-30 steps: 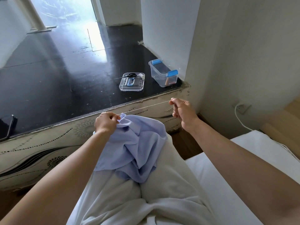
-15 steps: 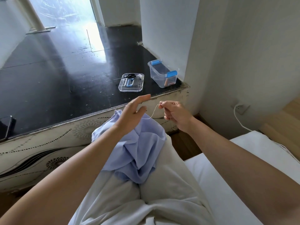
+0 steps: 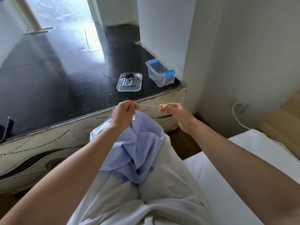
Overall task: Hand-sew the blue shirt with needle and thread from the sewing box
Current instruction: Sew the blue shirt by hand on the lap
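The blue shirt (image 3: 138,148) lies bunched on my lap over my white trousers. A thin white thread (image 3: 148,106) runs taut between my two hands just above the shirt's far edge. My left hand (image 3: 125,112) pinches the thread's left end with curled fingers. My right hand (image 3: 175,112) pinches its right end. I cannot make out the needle. The clear sewing box (image 3: 161,73) with blue clips stands open on the black ledge, its lid (image 3: 129,82) lying flat to its left with scissors (image 3: 128,75) on it.
The black ledge (image 3: 65,88) has a patterned front edge just beyond my knees. A dark phone (image 3: 4,129) lies at its left end. A white wall corner rises at the right, with a socket and white cable (image 3: 237,114). I sit on a white mattress (image 3: 243,159).
My left hand let go of the shirt, opened, then closed on the thread. My right hand came in from the far right, so the stretch of thread between my hands is shorter.
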### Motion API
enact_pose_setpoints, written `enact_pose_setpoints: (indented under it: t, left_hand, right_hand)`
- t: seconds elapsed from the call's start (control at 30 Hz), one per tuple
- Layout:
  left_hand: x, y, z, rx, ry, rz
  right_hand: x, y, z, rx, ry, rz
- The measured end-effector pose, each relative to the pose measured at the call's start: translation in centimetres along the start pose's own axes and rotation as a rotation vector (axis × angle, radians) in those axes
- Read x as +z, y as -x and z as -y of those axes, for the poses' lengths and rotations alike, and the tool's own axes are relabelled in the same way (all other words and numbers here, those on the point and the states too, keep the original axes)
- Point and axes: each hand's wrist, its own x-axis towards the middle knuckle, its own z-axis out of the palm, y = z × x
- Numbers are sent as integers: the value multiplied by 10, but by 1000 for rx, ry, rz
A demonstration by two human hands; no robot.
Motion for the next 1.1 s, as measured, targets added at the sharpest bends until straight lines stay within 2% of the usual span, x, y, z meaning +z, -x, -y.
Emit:
enact_pose_setpoints:
  t: [0.13, 0.3, 0.47, 0.53, 0.63, 0.7, 0.8, 0.9, 1.0, 1.1]
  left_hand:
    - [2, 0, 1, -24, -17, -48]
    - [2, 0, 5, -1, -1, -6]
    - [3, 0, 10, 17, 77, 138]
    - [2, -2, 13, 45, -1, 77]
    - [-6, -5, 18, -28, -111, -151]
    - [-14, -5, 24, -138, -104, -216]
    - [-25, -5, 36, -235, -42, -75]
    - [-25, 4, 40, -192, -185, 53]
    - [-22, 9, 44, -136, -285, -36]
    - [-22, 8, 55, -76, -285, -93]
  right_hand:
    - [-1, 0, 0, 54, -31, -71]
    - [-10, -5, -3, 125, -335, -232]
    - [-5, -9, 2, -4, -661, -139]
    - [-1, -10, 5, -30, -673, -102]
    - [4, -13, 5, -52, -632, -68]
    - [5, -17, 3, -32, -579, -63]
    - [10, -25, -1, 66, -431, -113]
    - [20, -27, -5, 131, -245, -156]
    - [33, -27, -7, 118, -34, -103]
    - [50, -30, -8, 83, 152, -2]
